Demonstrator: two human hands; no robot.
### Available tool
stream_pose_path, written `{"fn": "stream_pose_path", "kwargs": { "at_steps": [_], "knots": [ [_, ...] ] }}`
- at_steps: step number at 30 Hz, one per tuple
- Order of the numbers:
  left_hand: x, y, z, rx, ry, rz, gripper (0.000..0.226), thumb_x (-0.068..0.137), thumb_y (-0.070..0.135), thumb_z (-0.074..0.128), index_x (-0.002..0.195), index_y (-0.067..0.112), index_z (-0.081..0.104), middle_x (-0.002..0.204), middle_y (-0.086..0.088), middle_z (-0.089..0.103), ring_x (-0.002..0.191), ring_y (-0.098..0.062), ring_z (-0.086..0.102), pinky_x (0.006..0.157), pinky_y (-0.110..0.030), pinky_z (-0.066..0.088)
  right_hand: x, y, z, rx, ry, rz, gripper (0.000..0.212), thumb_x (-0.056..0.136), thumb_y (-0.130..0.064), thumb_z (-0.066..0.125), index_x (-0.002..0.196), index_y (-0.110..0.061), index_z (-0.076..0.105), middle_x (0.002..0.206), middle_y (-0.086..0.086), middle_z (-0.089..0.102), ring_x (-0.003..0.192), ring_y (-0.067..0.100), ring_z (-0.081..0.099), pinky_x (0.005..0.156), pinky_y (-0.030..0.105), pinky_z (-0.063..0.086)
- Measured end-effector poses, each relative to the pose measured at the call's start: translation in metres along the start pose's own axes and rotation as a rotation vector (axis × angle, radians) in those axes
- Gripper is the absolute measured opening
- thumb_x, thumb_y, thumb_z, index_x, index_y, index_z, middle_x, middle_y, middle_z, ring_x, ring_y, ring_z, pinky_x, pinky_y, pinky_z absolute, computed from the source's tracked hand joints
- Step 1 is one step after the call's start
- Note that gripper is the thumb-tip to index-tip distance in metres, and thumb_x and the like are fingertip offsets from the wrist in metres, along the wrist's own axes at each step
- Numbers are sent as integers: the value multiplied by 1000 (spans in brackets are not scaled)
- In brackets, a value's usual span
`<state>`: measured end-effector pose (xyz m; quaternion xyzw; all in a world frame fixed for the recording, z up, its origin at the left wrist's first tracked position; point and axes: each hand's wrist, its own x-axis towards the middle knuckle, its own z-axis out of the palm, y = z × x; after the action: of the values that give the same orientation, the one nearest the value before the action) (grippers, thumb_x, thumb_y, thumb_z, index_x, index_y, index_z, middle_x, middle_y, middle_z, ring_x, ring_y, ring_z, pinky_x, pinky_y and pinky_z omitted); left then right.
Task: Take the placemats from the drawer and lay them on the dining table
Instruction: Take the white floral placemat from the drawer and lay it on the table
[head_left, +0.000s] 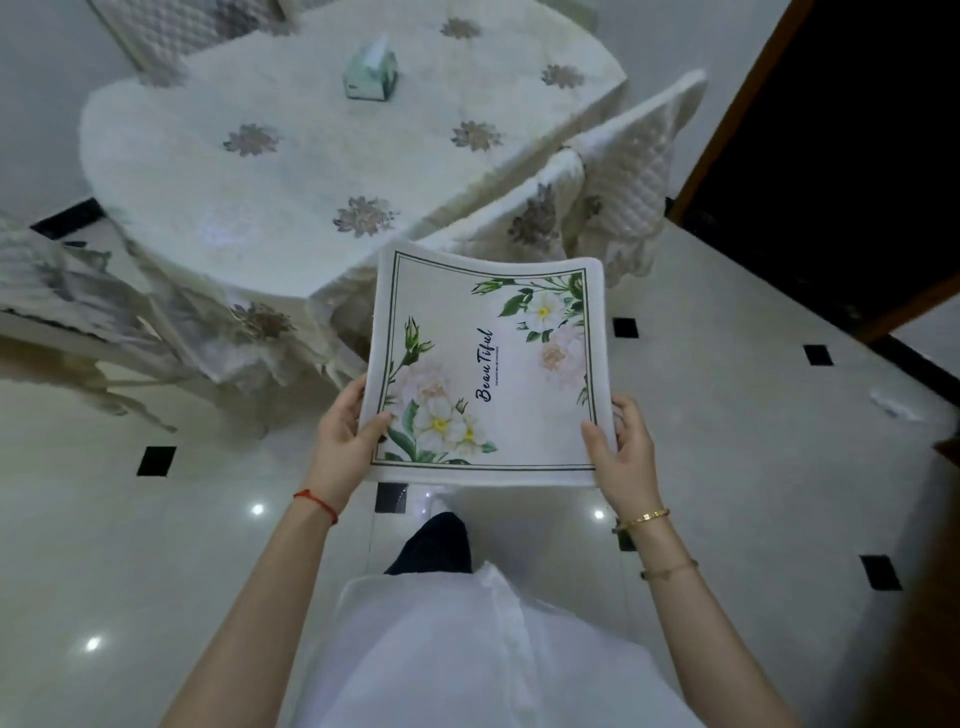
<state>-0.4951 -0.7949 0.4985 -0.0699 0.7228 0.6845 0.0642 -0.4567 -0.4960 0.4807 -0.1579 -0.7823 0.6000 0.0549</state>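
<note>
The desk (291, 171) fills the upper left of the frame, draped in a pale quilted cloth with grey-brown flower motifs. A tissue box (370, 73) stands on it near the top centre, a white tissue poking out of its slot. A quilted chair (631, 156) is pushed against the desk's right edge, another chair back (150, 36) shows at the top left, and a third covered chair (62, 280) sits at the left edge. The glossy white floor (156, 545) has small black inset tiles, and a dark doorway (852, 145) takes the upper right corner.

The placemat (488, 364) is in the centre of the frame, held in the air over the floor, just short of the desk's near corner. It may be a stack; the edges do not show this clearly. It is white and square-ish with a thin green border, white flowers and green leaves in two corners, and the script word "Beautiful" across the middle. Its far edge curls slightly upward.

The left hand (345, 441) grips the placemat's left edge, thumb on top. The right hand (621, 457) grips the right edge likewise.
</note>
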Motion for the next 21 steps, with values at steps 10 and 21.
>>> {"fn": "stream_pose_path", "kwargs": {
  "at_steps": [10,21],
  "knots": [
    [158,49,-65,-9,188,42,50,90,-2,57,137,9,45,129,-7,60,120,-19,57,102,-40,47,183,-78,108,23,-177,-120,34,92,-5,58,122,-17,48,109,7,67,97,13,65,83,23,53],
    [300,64,-88,-28,433,15,46,91,-1,57,135,9,47,124,-7,62,115,-17,60,101,-44,48,382,-135,196,-151,-423,-240,37,88,-12,65,119,-21,47,100,-12,66,93,6,66,81,26,54]
  ]
}}
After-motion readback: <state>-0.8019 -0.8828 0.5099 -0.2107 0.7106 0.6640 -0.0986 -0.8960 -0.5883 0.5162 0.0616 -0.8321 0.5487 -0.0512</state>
